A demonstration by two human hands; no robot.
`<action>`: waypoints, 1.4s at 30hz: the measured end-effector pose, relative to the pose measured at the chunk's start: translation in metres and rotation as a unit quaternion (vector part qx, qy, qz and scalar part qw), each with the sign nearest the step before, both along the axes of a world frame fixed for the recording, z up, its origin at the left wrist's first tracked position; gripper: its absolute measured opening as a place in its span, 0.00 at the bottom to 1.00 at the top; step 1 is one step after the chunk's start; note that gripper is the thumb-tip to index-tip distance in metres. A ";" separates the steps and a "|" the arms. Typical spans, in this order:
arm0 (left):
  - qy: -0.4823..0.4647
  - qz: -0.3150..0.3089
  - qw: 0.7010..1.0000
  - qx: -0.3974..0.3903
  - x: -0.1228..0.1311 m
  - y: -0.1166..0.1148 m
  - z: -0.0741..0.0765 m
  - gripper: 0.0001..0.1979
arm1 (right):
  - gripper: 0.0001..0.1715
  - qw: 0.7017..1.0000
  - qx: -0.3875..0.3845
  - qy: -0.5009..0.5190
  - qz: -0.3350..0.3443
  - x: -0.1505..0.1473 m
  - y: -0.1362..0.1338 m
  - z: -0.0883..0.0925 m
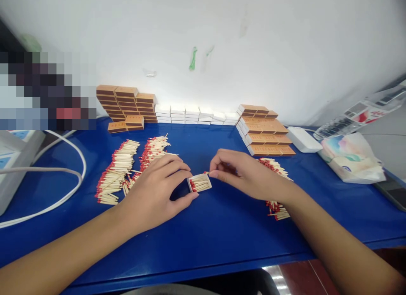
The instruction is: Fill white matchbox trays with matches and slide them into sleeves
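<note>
Between the thumb and fingers of my left hand [161,186] sits a small white matchbox tray [209,184], held at its left end on the blue table. Matches [200,184] with red heads lie inside it. At the tray's upper right corner, my right hand [233,170] pinches a match [206,173]; only its red tip shows, the rest being hidden by the fingers. Loose matches [122,159] are heaped left of my left hand, with another heap [155,149] behind it. More matches [275,210] lie partly under my right forearm.
Along the wall stand brown matchboxes [127,102], white trays [185,115] and another matchbox stack [266,128]. A white device [304,138] and a tissue pack [352,157] are at right. White cables [76,176] and a power strip [19,168] occupy the left.
</note>
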State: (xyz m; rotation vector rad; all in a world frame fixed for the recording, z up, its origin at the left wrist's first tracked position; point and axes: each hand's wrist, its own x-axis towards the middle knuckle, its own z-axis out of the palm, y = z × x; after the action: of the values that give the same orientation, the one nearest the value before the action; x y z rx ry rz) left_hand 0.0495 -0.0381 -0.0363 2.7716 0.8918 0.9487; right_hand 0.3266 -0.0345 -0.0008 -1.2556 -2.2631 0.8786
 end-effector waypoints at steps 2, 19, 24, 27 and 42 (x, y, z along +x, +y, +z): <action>-0.002 -0.003 1.000 -0.001 0.000 0.000 0.000 0.09 | 0.11 1.000 0.010 0.002 0.022 -0.012 -0.003 -0.007; -0.006 0.002 1.000 0.006 0.001 -0.001 0.001 0.09 | 0.21 0.974 -0.088 -0.201 -0.060 0.071 0.019 0.014; -0.002 0.002 1.000 0.005 0.000 0.000 0.001 0.08 | 0.23 0.970 -0.120 -0.204 -0.057 0.065 0.019 0.012; -0.002 0.002 1.000 0.004 0.000 0.000 0.001 0.08 | 0.25 0.975 -0.096 -0.193 -0.053 0.063 0.018 0.013; -0.004 -0.001 1.000 -0.003 0.000 0.001 0.001 0.08 | 0.23 0.990 -0.017 -0.135 -0.029 0.038 0.015 0.008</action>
State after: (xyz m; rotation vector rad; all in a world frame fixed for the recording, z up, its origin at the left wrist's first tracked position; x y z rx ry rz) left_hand 0.0492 -0.0373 -0.0349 2.7614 0.8892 0.9543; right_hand 0.3647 -0.0197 0.0072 -1.5276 -2.4108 0.7697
